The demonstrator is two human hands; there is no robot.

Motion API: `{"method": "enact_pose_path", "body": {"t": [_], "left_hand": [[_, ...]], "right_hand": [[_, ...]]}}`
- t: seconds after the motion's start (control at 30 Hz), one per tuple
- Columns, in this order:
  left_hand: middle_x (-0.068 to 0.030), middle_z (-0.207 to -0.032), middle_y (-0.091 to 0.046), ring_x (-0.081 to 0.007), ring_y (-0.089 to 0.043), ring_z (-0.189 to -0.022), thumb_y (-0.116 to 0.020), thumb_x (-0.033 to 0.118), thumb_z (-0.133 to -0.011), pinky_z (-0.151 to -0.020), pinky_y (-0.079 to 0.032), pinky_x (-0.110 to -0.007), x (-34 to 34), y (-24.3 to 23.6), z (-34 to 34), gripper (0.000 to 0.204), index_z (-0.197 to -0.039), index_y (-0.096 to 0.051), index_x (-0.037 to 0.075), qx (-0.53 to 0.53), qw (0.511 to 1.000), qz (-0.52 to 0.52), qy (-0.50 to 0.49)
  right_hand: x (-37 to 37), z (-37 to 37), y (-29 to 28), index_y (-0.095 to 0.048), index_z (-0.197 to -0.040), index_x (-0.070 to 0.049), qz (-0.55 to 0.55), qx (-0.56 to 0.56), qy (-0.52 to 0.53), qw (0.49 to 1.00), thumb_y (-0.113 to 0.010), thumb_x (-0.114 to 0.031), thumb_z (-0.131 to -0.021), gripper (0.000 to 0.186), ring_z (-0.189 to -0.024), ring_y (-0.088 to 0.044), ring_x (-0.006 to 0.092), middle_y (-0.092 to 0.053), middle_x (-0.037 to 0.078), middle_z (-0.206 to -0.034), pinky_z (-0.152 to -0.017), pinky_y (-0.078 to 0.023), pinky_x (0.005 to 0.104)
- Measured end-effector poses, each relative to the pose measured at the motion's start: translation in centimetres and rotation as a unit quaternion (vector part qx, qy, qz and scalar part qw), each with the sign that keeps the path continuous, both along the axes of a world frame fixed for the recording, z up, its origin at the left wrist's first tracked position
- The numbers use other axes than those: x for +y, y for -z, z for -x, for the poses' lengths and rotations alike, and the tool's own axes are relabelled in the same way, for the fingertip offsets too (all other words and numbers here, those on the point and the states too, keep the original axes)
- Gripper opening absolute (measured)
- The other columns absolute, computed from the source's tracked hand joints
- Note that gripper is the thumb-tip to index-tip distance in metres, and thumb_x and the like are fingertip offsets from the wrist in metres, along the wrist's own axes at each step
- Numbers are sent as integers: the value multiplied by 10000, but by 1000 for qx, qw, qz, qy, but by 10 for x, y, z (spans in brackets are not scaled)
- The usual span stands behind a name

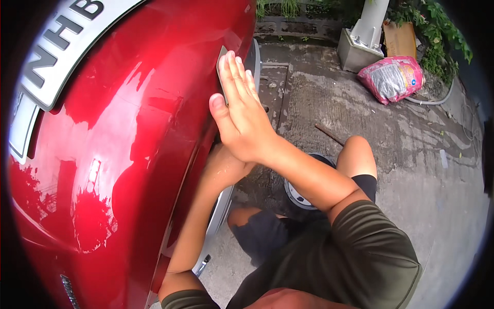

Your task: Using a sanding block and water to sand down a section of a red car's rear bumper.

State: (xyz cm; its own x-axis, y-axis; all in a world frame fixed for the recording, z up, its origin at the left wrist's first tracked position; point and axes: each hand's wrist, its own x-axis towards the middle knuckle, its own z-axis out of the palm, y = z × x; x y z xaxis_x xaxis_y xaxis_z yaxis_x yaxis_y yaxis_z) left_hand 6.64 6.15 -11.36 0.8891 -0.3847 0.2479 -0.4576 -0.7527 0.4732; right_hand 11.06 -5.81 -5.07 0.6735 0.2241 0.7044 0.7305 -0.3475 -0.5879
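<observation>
My right hand [239, 105] lies with its fingers stretched out along the edge of a glossy red car panel [159, 118]. Under those fingers it holds a thin grey-green sheet [222, 64] against the panel; only the sheet's edge shows, and its kind is not clear. My left hand [225, 164] reaches up beneath my right wrist, close to the lower edge of the panel. Its fingers are hidden behind my right hand, and water drops sit on its skin. White plates with dark characters [59, 49] are fixed to the car at upper left.
A round bucket [300, 198] stands by my legs, partly covered by my right forearm. Farther off on the wet concrete lie a brown stick [329, 134] and a pink-and-silver sack [393, 80]. Behind them rises a pale post [371, 23] on a concrete base, with plants beside it.
</observation>
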Motion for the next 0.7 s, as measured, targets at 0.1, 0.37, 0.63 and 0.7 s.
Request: {"method": "enact_pose_path", "body": {"t": [0.1,0.37,0.63,0.7], "left_hand": [[-233,-1118,-733,-421,-696,-1054,-746,279,-924,-909,-545,-516,-17,-30,-17,353,-1163,-718,21,73,994,-84,16],[-298,-1232,-677,-454,-673,-1112,-706,270,-963,-925,-546,-521,-13,-42,-2,506,-1405,-572,65,143,977,-154,42],[-272,-1519,-458,-390,-463,-1412,-692,238,-981,-1137,-400,-478,-17,-33,-9,667,-1517,-397,-26,159,986,25,37],[-266,-1278,-671,-397,-656,-1198,-711,239,-951,-986,-517,-492,-38,-6,-5,473,-1343,-609,-5,-188,874,446,-34]], "right_hand": [[-11,-12,5,-152,-1639,91,18,-21,28,999,-323,-383,-1128,717,-1604,-117,461,-154,339,-1700,-1298,-67,520],[-6,-26,-24,-126,-1641,99,-1,8,27,1000,-333,-381,-1113,742,-1603,-89,485,-115,360,-1698,-1283,-43,562],[7,0,-10,-152,-1626,116,-35,1,-23,999,-375,-364,-1110,739,-1592,-121,498,-130,372,-1687,-1286,-83,562],[9,30,3,-175,-1623,111,-8,-14,-60,998,-366,-322,-1120,691,-1594,-163,463,-165,352,-1690,-1293,-113,521]]}}
